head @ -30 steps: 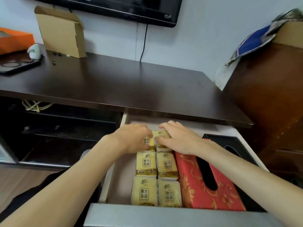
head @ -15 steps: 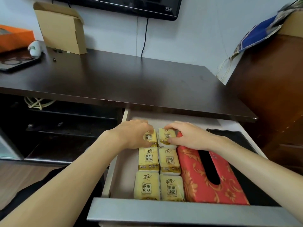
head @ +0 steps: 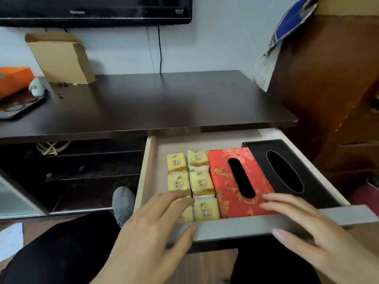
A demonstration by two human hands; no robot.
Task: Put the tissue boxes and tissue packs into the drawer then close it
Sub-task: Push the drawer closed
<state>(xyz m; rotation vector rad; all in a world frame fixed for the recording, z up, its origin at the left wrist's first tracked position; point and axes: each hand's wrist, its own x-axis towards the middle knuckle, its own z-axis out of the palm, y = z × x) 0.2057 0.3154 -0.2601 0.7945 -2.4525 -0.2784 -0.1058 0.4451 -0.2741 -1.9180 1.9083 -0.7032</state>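
The drawer [head: 231,228] stands pulled out under the dark desk. Inside lie several yellow tissue packs [head: 200,182] in two columns, a red floral tissue box [head: 225,177] beside them, and a black tissue box [head: 264,154] at the right wall. My left hand [head: 155,228] hovers open over the drawer's grey front panel, fingers spread above the nearest packs. My right hand [head: 303,226] is open too, fingers over the front panel near the red box's front corner. Neither hand holds anything.
The dark desk top [head: 164,99] carries a cardboard box [head: 61,58], an orange box [head: 12,78] and a phone [head: 18,107] at the left. A TV [head: 94,9] hangs above. A brown cabinet [head: 332,99] stands right. Open shelves [head: 82,171] lie left of the drawer.
Both hands have pulled back from the far tissue packs to the drawer's front edge and let go. The packs at the back now lie uncovered.
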